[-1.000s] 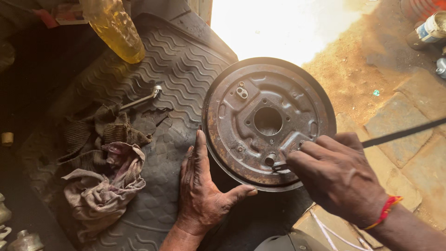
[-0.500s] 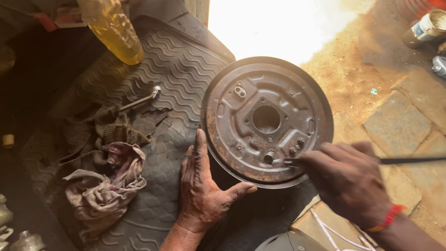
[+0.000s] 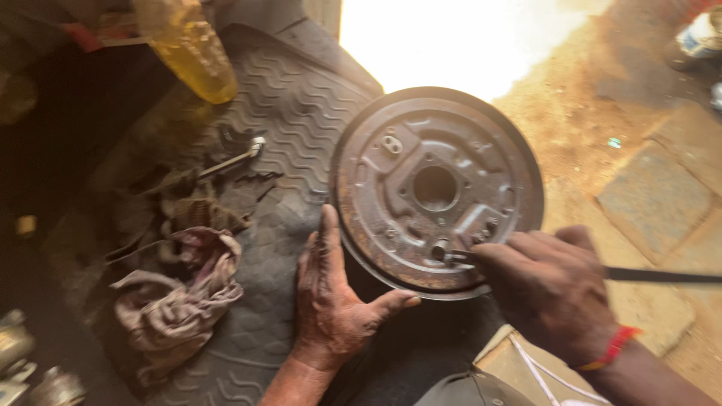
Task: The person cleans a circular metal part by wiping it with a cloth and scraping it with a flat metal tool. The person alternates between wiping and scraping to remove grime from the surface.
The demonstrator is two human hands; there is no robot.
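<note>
Now I see my left hand (image 3: 331, 301) open, flat against the round rusty steel backing plate (image 3: 436, 188); right hand (image 3: 549, 289) grips a thin dark metal tool (image 3: 654, 275); tilted plastic bottle (image 3: 188, 49) holds yellow liquid.

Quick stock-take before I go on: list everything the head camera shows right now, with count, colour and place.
Round backing plate: one, rusty brown, centre, lying over the mat's right edge.
Long tool: one, dark, thin, running from the right edge to the plate's lower part.
Rubber mat: one, dark grey, wavy ribs, left and centre.
Rags: a heap, pinkish and brown, lower left on the mat.
Small wrench: one, silver, on the mat above the rags.
Bottle: one, yellow liquid, top left.
Can: one, pale, top right, blurred.
Stone paving: tan slabs, right.
Left hand: flat on the mat, thumb under the plate's rim.
Right hand: grips the long tool; red thread on the wrist.
</note>
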